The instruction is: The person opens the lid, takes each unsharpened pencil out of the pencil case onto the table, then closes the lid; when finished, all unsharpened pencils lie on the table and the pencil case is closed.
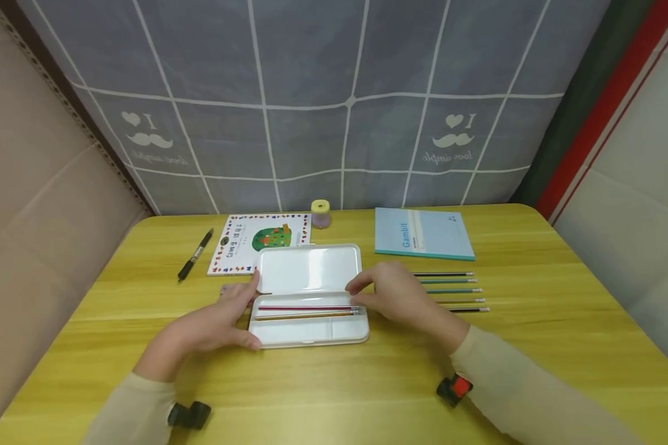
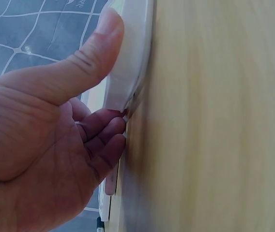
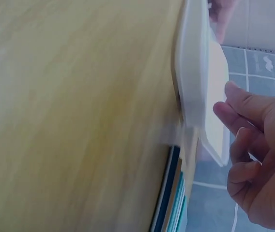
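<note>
A white pencil case (image 1: 289, 332) (image 2: 132, 48) (image 3: 193, 72) lies open mid-table, its lid (image 1: 308, 269) (image 3: 216, 96) raised at the back. Inside lie a red pencil (image 1: 306, 307) and an orange one (image 1: 306, 315). My left hand (image 1: 222, 318) (image 2: 69, 116) grips the case's left end, thumb on the front corner and fingers behind. At the case's right end, my right hand (image 1: 392, 296) (image 3: 258, 150) has its loosely curled fingertips by the lid's edge, and I see nothing in it. Several more pencils (image 1: 451, 290) (image 3: 169, 203) lie in a row just right of that hand.
On the yellow wooden table (image 1: 534, 296) a blue notebook (image 1: 423, 233) lies back right. A picture book (image 1: 258, 238) lies behind the case, a black pen (image 1: 196, 254) to its left, and a small yellow-topped sharpener (image 1: 320, 213) by the grey cloth backdrop.
</note>
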